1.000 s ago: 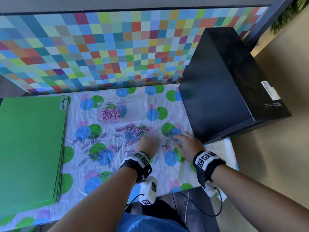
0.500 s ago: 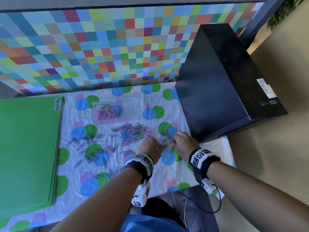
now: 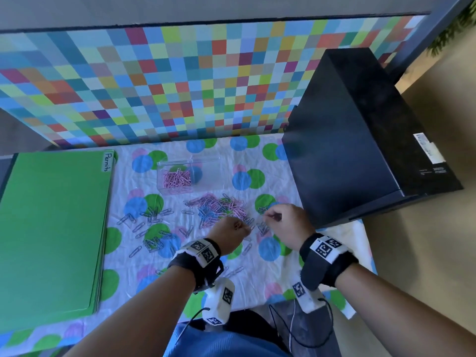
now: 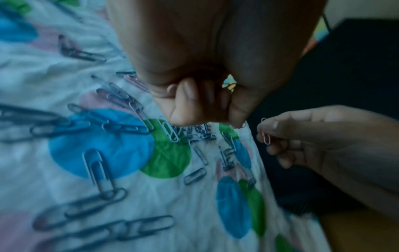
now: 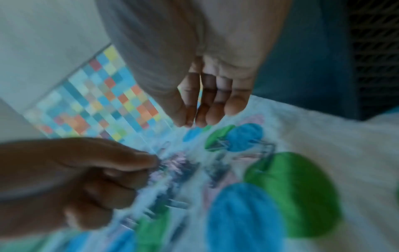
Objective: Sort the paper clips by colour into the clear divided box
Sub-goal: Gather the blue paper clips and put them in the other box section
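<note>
The clear divided box [image 3: 206,161] stands on the dotted cloth, with pink paper clips [image 3: 177,179] in its left compartment; the right one looks bare. In front of it lies a mixed pile of pink and silver clips [image 3: 221,208]. My left hand [image 3: 242,228] hovers at the pile's near right edge, fingers curled, thumb and finger pinching what looks like a small clip [image 4: 243,125]. Close beside it, my right hand [image 3: 268,216] pinches a pale pink clip [image 4: 266,138] just above the cloth. The right wrist view is blurred.
Silver clips [image 3: 152,228] lie scattered to the left of the pile and toward the table's front edge. A stack of green folders [image 3: 54,228] fills the left side. A tall black box [image 3: 355,140] stands right, close to my right hand. A chequered wall [image 3: 154,81] closes the back.
My left hand has moved right along the pile toward my right hand. My right hand has lifted off the cloth with a pale pink clip pinched in it.
</note>
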Available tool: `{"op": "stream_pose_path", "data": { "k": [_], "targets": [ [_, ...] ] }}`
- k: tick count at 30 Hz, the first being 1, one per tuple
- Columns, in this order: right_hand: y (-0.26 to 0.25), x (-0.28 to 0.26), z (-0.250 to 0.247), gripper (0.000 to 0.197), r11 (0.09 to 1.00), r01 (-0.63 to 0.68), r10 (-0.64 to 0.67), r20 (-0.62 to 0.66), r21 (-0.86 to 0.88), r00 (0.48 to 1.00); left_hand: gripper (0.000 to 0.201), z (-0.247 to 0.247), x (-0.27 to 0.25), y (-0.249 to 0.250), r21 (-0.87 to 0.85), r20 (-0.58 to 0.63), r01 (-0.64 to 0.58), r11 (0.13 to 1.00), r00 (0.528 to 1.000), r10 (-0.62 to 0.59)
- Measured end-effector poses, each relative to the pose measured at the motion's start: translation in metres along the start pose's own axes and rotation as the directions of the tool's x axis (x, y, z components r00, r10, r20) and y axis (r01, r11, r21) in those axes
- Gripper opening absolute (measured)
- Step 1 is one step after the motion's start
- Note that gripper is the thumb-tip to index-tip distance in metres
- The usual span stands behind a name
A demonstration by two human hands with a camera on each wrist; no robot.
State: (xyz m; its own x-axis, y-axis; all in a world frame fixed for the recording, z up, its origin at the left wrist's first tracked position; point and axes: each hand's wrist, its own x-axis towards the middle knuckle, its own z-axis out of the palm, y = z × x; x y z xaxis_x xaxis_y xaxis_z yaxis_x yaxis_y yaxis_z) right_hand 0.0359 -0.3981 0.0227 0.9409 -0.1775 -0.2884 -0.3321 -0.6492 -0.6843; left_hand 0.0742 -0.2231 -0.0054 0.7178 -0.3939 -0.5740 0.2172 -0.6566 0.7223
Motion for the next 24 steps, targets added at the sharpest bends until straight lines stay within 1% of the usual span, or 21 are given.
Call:
{"op": "stream_pose_path", "data": {
  "k": [1, 3, 5, 6, 7, 9, 10, 11, 12, 14, 16, 17, 18, 19, 21, 22, 24],
  "targets": [
    [-0.008, -0.002, 0.003, 0.011, 0.996, -0.024, 0.021, 0.033, 0.086, 0.999, 0.017, 0.000, -0.001, 0.000, -0.115, 0.032, 0.018, 0.993, 0.999, -0.014],
    [-0.018, -0.004, 0.007, 0.011, 0.961, -0.099, 0.078, 0.092, 0.259, 0.993, 0.020, 0.000, -0.005, 0.002, -0.338, 0.096, 0.056, 0.940, 0.995, -0.025],
    [-0.025, -0.003, 0.009, 0.008, 0.910, -0.156, 0.119, 0.117, 0.385, 0.986, 0.033, 0.001, -0.008, 0.006, -0.519, 0.141, 0.091, 0.850, 0.990, -0.020],
    [-0.028, -0.003, 0.009, 0.007, 0.888, -0.165, 0.127, 0.117, 0.430, 0.985, 0.034, 0.001, -0.011, 0.008, -0.589, 0.146, 0.108, 0.801, 0.989, -0.025],
    [-0.031, -0.003, 0.009, 0.008, 0.879, -0.158, 0.125, 0.102, 0.450, 0.987, 0.029, 0.000, -0.011, 0.010, -0.654, 0.142, 0.124, 0.746, 0.989, -0.039],
    [-0.038, -0.001, 0.009, 0.008, 0.901, -0.107, 0.099, 0.042, 0.420, 0.994, 0.018, -0.003, -0.012, 0.012, -0.784, 0.140, 0.177, 0.595, 0.984, -0.107],
    [-0.042, 0.001, 0.010, 0.006, 0.931, -0.066, 0.064, 0.016, 0.358, 0.998, 0.018, -0.005, -0.011, 0.012, -0.839, 0.161, 0.210, 0.502, 0.977, -0.141],
    [-0.046, 0.002, 0.011, 0.008, 0.962, -0.012, 0.010, 0.010, 0.272, 1.000, 0.023, -0.007, -0.011, 0.012, -0.881, 0.190, 0.238, 0.409, 0.970, -0.154],
    [-0.052, 0.003, 0.013, 0.015, 0.981, 0.044, -0.051, 0.031, 0.187, 0.998, 0.031, -0.009, -0.011, 0.014, -0.910, 0.208, 0.250, 0.331, 0.965, -0.157],
    [-0.067, 0.004, 0.018, 0.029, 0.988, 0.135, -0.141, 0.094, 0.073, 0.985, 0.040, -0.011, -0.013, 0.021, -0.944, 0.205, 0.233, 0.235, 0.969, -0.136],
    [-0.078, 0.005, 0.017, 0.037, 0.984, 0.171, -0.177, 0.116, 0.059, 0.977, 0.042, -0.013, -0.013, 0.025, -0.964, 0.182, 0.201, 0.174, 0.976, -0.119],
    [-0.082, 0.006, 0.015, 0.036, 0.981, 0.177, -0.184, 0.101, 0.080, 0.978, 0.041, -0.017, -0.011, 0.025, -0.972, 0.168, 0.185, 0.143, 0.978, -0.124],
    [-0.083, 0.007, 0.010, 0.034, 0.978, 0.183, -0.190, 0.061, 0.101, 0.980, 0.039, -0.023, -0.009, 0.025, -0.979, 0.150, 0.167, 0.120, 0.979, -0.137],
    [-0.082, 0.008, 0.003, 0.031, 0.975, 0.185, -0.186, 0.003, 0.120, 0.982, 0.035, -0.032, -0.005, 0.022, -0.982, 0.126, 0.147, 0.117, 0.978, -0.169],
    [-0.069, 0.010, -0.012, 0.026, 0.979, 0.147, -0.131, -0.116, 0.139, 0.985, 0.030, -0.056, 0.002, 0.016, -0.992, 0.059, 0.082, 0.099, 0.974, -0.219],
    [-0.059, 0.011, -0.019, 0.023, 0.984, 0.105, -0.083, -0.147, 0.143, 0.986, 0.028, -0.070, 0.005, 0.013, -0.995, 0.014, 0.038, 0.097, 0.971, -0.237],
    [-0.036, 0.010, -0.030, 0.018, 0.989, 0.016, 0.006, -0.151, 0.145, 0.989, 0.026, -0.100, 0.013, 0.010, -0.989, -0.083, -0.046, 0.143, 0.961, -0.263]
  ]
}}
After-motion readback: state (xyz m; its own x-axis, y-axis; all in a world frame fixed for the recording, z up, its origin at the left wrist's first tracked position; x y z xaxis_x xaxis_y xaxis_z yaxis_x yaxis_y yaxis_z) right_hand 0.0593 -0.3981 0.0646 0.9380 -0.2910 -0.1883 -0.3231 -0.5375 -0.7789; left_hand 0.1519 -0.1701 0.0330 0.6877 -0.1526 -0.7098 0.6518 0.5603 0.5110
